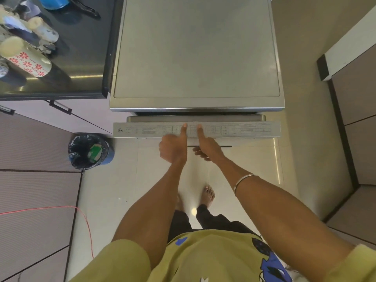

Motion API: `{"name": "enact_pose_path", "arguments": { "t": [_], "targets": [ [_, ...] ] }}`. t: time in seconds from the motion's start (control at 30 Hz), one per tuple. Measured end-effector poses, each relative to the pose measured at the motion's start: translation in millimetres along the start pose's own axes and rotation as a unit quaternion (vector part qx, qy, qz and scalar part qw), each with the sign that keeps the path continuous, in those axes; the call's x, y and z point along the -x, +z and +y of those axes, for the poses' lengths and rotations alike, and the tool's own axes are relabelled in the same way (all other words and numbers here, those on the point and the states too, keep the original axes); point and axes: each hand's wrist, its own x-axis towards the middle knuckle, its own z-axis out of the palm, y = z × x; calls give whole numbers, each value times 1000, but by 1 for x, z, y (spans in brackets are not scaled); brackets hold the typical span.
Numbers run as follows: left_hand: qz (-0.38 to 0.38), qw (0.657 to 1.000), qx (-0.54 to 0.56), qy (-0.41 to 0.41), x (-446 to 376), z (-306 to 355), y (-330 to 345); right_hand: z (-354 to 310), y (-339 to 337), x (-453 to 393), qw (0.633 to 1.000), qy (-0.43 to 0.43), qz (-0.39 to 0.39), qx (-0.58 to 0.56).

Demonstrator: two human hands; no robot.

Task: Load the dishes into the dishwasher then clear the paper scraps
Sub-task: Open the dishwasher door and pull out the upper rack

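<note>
Floor tiles (pixel 160 180) lie bare beneath both arms, giving free room between the cabinet fronts (pixel 36 180) to the left of the hands and the wall panels (pixel 358 139) to the right. Just beyond the hands, the dishwasher (pixel 196 49) shows a plain grey steel top, and its door (pixel 254 130) stands slightly ajar, the printed control strip on the door's top edge facing up. The left hand (pixel 173 148) grips that edge, thumb laid on the strip, fingers curled under. The right hand (pixel 207 147) does likewise, touching beside it. A lined bin (pixel 89 151) stands left of the left hand. Farther left, patterned cups (pixel 26 58) sit on the dark counter (pixel 85 58).
</note>
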Motion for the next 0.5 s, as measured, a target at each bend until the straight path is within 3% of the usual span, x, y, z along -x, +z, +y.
{"name": "enact_pose_path", "arguments": {
  "t": [0.1,0.2,0.27,0.33,0.43,0.5],
  "targets": [
    [30,985,-65,157,-3,-3,-6,5,1,2,946,-126,179,238],
    [59,963,-102,242,-7,-5,-8,7,-4,4,882,-281,290,244],
    [10,964,-113,239,-13,-9,-9,5,-9,5,843,-360,323,236],
    [-60,958,-141,244,-22,-14,-8,6,-17,0,830,-375,317,267],
    [-139,938,-175,266,-32,-20,-10,18,-28,-16,861,-278,231,357],
    [-164,928,-190,274,-31,-25,-14,27,-30,-23,857,-231,178,424]
  ]
}}
